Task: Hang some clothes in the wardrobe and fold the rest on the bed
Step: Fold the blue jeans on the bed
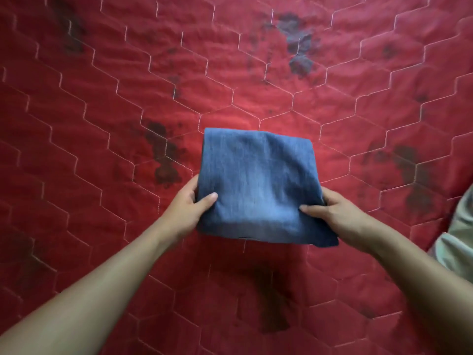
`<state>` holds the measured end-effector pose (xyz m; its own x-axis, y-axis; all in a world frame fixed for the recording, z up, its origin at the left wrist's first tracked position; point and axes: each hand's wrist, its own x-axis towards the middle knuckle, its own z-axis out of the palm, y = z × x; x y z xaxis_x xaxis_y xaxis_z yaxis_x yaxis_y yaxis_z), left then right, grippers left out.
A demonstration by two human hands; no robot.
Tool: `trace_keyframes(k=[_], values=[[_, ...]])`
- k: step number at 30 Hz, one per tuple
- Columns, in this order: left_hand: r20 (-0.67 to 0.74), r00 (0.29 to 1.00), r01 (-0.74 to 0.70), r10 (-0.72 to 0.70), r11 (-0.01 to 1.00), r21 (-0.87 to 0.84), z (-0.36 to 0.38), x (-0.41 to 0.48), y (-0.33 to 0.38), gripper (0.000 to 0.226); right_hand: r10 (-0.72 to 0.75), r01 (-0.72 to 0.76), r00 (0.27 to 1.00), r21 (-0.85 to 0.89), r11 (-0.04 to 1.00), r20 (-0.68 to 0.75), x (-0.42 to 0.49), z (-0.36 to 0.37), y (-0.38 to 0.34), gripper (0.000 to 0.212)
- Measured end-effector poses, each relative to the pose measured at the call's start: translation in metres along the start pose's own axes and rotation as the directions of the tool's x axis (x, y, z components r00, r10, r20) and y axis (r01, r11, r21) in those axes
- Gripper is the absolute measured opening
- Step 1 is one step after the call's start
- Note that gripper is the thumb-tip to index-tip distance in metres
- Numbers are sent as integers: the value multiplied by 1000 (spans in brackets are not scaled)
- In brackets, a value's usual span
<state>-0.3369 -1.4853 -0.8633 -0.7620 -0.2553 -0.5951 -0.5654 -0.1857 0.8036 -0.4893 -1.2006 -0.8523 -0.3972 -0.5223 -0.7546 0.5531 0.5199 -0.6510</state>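
- The left hand (190,202) grips the left edge of a folded blue denim garment (258,185), thumb on top.
- The right hand (332,211) pinches its right edge likewise.
- The denim sits between both hands, over the red quilted bed cover (102,124).
- Pale cloth (458,234) lies right of the right hand.

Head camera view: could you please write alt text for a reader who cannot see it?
A person's left hand and right hand grip the two sides of a folded blue denim garment, thumbs on top, over a red quilted bedcover with hexagon stitching. A pale cloth shows at the right edge.
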Motion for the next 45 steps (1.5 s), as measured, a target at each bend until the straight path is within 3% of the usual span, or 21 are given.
trace_keyframes(k=[2,4,6,8,10,11,12,14,17,20,22,24,25,26,29,31,37,40,45], values=[[-32,999,29,-27,997,66,3,15,1,40,-1,-1,1000,-47,999,-31,11,-1,-11,41],[-124,990,99,-74,972,214,10,26,0,45,16,-42,994,-239,970,-111,23,3,-11,46],[-324,946,139,-10,916,376,20,25,-5,66,-35,-174,945,-589,789,-326,30,13,-3,62],[-402,879,24,257,817,576,31,15,-13,77,-343,-229,810,-795,562,-476,28,32,10,77],[-237,844,-123,481,604,788,43,8,-28,76,-658,-54,699,-938,342,-280,28,54,23,74],[-122,853,-160,507,477,864,47,6,-37,74,-709,26,690,-974,225,-145,31,64,31,72],[-33,878,-163,478,363,917,50,6,-48,73,-702,64,710,-989,130,-46,36,71,40,73],[31,936,-116,350,225,967,50,13,-68,74,-616,56,787,-998,41,19,52,75,59,80],[34,965,-81,261,170,982,47,25,-83,77,-496,38,868,-999,33,17,68,70,73,86],[28,981,-64,190,186,980,49,22,-70,79,-513,28,858,-998,58,-6,66,72,67,85],[39,953,-115,300,238,965,44,19,-51,76,-627,58,779,-995,77,-4,61,72,51,76],[56,861,-196,506,227,954,35,33,-21,69,-773,84,634,-993,87,-14,68,66,24,63],[64,816,-216,574,201,955,32,47,-6,67,-806,77,590,-993,93,-30,76,60,8,63],[66,801,-213,594,180,960,30,65,9,67,-806,51,590,-994,99,-50,86,55,-8,66],[115,909,-163,400,88,983,32,118,34,66,-609,-52,788,-995,85,-93,120,42,-36,77],[112,942,-145,317,83,986,33,136,27,60,-509,-53,856,-995,82,-87,136,35,-32,79],[120,889,-169,442,72,983,34,146,5,58,-526,-29,846,-994,109,-82,152,29,-18,79],[113,927,-136,358,39,990,35,139,11,61,-495,-47,864,-994,101,-91,145,32,-23,78],[219,957,-201,189,-112,973,33,87,4,65,-459,-31,888,-999,-36,-11,92,48,-6,83]])
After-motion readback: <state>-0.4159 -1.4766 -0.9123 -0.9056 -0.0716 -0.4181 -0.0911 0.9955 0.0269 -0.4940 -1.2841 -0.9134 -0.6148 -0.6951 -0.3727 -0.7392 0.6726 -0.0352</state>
